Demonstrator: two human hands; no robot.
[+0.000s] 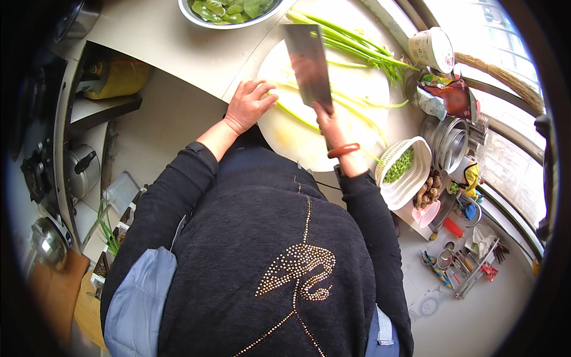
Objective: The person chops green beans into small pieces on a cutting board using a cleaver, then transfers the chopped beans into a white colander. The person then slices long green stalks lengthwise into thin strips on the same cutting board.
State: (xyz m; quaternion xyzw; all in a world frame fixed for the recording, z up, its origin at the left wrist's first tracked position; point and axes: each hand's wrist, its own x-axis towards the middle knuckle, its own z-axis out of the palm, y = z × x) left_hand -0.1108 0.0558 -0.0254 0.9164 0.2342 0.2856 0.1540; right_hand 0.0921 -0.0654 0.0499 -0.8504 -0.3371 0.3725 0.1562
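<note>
My right hand [331, 127] grips the handle of a cleaver [308, 67]. Its broad dark blade points away from me, above a round white cutting board [308, 154]. At the board's left edge, the fingers of my left hand [252, 105] are bent around the end of a thin green stalk [296, 116]. More pale green stalks [357, 100] lie loose on the board, partly hidden by the blade and my right hand. A bunch of long green stalks [352, 42] rests across the far side of the board and the counter.
A white plastic basket [406, 189] of chopped greens stands right of the board. Beside it are ginger roots [429, 189], a pink cup [426, 215] and stacked metal bowls [450, 143]. A bowl of green leaves [232, 11] sits at the far edge. A window [499, 53] borders the right.
</note>
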